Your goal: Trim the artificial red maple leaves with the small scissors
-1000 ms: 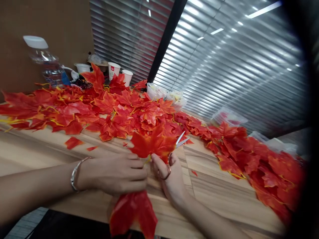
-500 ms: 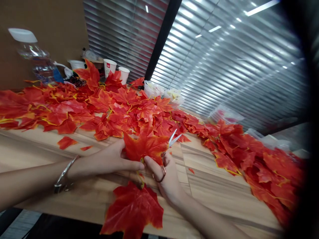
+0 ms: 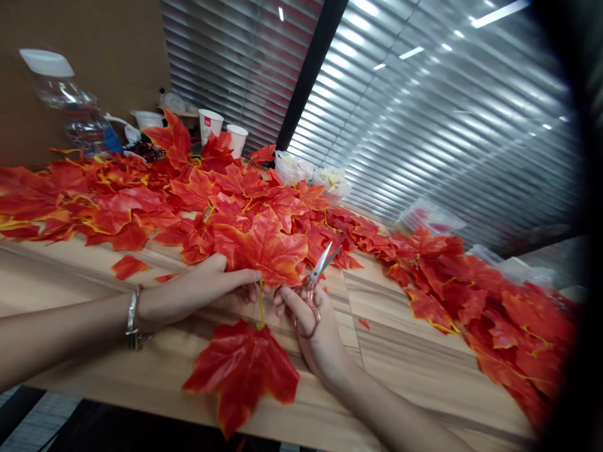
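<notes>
The left hand [image 3: 200, 289] is pinching a leaf [image 3: 261, 248] above the table [image 3: 409, 364]. The right hand [image 3: 323, 329] is curling around scissors [image 3: 313, 279]. A cup [image 3: 210, 130] is showing a red label [image 3: 208, 121], too small to read.

1 head camera looks down across the table [image 3: 400, 351].

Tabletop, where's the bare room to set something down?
Widest patch: tabletop between the right forearm and the right row of leaves, with one red scrap on it. A narrower strip lies between the left forearm and the near edge. Crowded: the far side, under the leaf pile.
</notes>
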Demonstrator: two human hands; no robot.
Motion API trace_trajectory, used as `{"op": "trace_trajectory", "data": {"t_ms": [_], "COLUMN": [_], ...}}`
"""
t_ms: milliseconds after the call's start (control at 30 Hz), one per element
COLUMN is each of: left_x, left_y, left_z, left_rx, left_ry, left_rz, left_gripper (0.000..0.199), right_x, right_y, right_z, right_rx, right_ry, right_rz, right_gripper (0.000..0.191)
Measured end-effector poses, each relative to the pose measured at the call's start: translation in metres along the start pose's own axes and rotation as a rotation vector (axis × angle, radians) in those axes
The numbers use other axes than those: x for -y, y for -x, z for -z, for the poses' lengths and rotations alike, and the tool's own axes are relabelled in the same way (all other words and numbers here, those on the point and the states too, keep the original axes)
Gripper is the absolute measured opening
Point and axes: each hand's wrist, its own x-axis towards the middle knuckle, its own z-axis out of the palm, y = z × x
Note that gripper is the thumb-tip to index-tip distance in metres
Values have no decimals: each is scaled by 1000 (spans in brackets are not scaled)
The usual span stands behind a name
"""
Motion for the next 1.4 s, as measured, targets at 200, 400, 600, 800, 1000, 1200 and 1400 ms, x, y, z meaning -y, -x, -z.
{"op": "trace_trajectory", "data": {"t_ms": [200, 400, 600, 800, 1000, 1200, 1400], "left_x": [-6, -7, -5, 2, 5, 3, 2], "left_y": [-1, -3, -2, -5, -9, -6, -5], "left_z": [0, 2, 3, 6, 7, 6, 6], "left_rx": [-15, -8, -93, -183, -220, -176, -134], "left_ry": [137, 114, 204, 251, 279, 262, 233], "left_rz": [41, -31, -32, -96, -124, -98, -101], "left_gripper": [29, 29, 23, 22, 19, 22, 22], "right_x": [1, 0, 1, 2, 5, 7, 8], "right_y": [-1, 1, 4, 3, 4, 4, 4], "right_z": [0, 0, 0, 0, -3, -5, -6], "right_rx": [58, 118, 139, 86, 82, 59, 49], "right_ry": [2, 61, 89, 79, 169, 230, 229], "right_rz": [8, 36, 15, 0, -40, -69, -70], "right_gripper": [10, 19, 19, 19, 24, 27, 28]}}
